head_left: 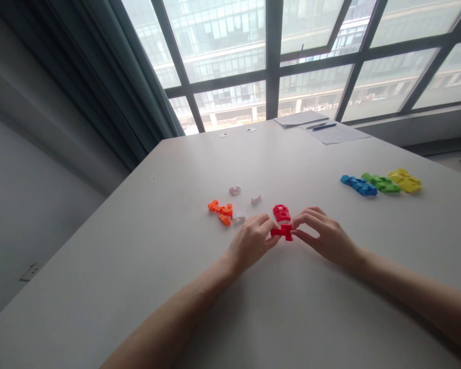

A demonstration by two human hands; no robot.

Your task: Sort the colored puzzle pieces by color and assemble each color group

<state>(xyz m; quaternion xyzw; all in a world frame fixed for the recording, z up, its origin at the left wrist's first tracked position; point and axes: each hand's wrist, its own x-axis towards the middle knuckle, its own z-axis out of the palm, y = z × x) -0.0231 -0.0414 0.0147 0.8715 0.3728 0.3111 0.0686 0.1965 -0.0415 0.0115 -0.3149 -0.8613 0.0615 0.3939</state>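
Observation:
Between both hands is a small red plastic piece [288, 232] with a cross-like outline, just above or on the white table. My left hand [255, 236] pinches its left arm between thumb and fingers. The fingertips of my right hand [322, 233] close on its right side. Just beyond it lies a second red piece [281, 212] with square openings, touched by neither hand. Left of my left hand are several orange pieces [226, 210]. Close by them lie small white pieces, one [238, 218] partly behind my left hand, another [256, 199] farther back.
On the right of the table [157, 287] sit blue [359, 185], green [384, 183] and yellow [405, 180] toy-like plastic shapes in a row. Paper sheets [340, 134] with pens [325, 126] lie at the far edge, by the window. A dark curtain [111, 77] hangs at left.

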